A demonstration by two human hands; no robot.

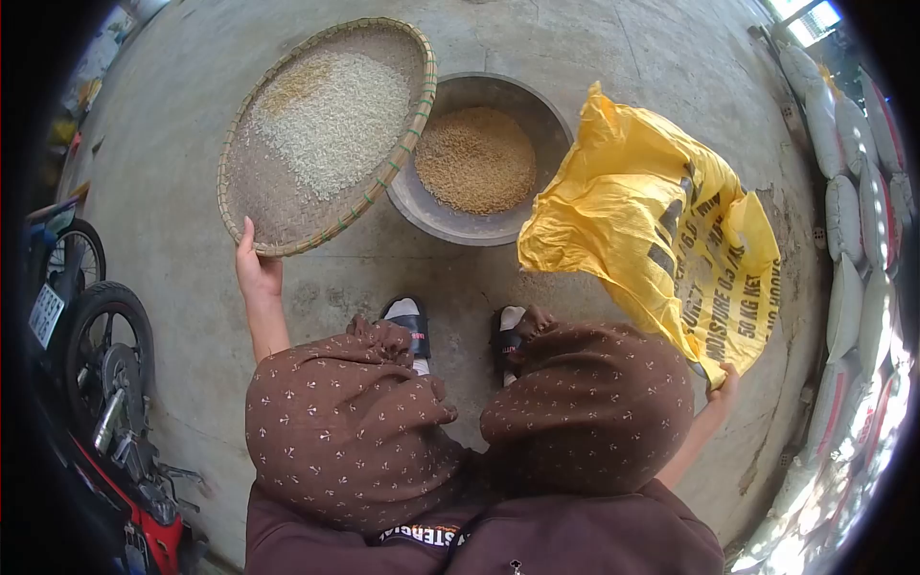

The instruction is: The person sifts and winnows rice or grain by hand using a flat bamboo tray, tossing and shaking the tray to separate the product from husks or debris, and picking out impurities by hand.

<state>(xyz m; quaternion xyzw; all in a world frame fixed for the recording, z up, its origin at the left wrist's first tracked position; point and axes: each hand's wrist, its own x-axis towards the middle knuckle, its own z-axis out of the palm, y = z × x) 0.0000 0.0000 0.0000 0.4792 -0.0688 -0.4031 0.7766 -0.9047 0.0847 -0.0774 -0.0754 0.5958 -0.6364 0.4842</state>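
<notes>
The person's left grip (257, 276) is closed on the near edge of a round, shallow, woven tray (247, 196) with green binding along its rim; the thumb lies on top, and the fingers underneath are hidden. The tray sits tilted at the upper left, bearing a wide heap of white grains (340, 129) with a tan patch of grains (292, 86) toward its far side. Its right edge overlaps a round grey basin (548, 182) in view; I cannot tell whether the two touch. Brown grain (476, 161) covers the bottom of the basin, which stands on the grey concrete floor (623, 38). The right grip (726, 385) is pinching the lower corner of a crumpled yellow plastic sack (632, 201) printed with black letters, just right of the basin. Both feet, in black open-toed slides (415, 331), rest between the person's knees and the basin.
</notes>
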